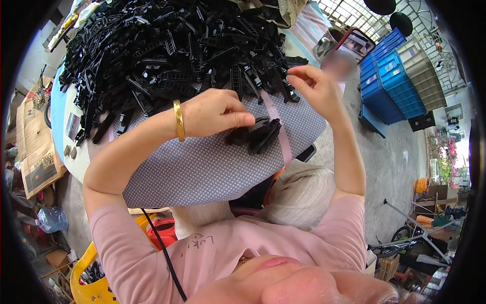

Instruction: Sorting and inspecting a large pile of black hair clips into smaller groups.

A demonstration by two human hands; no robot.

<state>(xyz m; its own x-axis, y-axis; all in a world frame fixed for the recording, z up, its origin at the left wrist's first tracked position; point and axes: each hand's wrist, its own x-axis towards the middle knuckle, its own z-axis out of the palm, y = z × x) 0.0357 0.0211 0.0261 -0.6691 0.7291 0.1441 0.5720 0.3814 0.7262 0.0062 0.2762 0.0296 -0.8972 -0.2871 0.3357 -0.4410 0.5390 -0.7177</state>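
A large heap of black plastic parts (167, 55), many with ladder-like slots, covers the far side of the table. My left hand (215, 112) is closed, a gold bangle on its wrist, in front of the heap. Under its thumb is a small bunch of black plastic parts (258, 136), partly blurred, which the curled fingers appear to grip. To the right, my right hand (316, 88) is raised at the heap's edge, thumb and fingertips pinched together. Whatever sits between those fingertips is too small to name.
A dotted grey cloth (202, 172) with a pink stripe covers the table's near side, over my lap. Blue crates (392, 76) stand at the right, near a phone (357, 43). A cardboard box (38, 147) lies left, and a yellow chair (91, 273) is at lower left.
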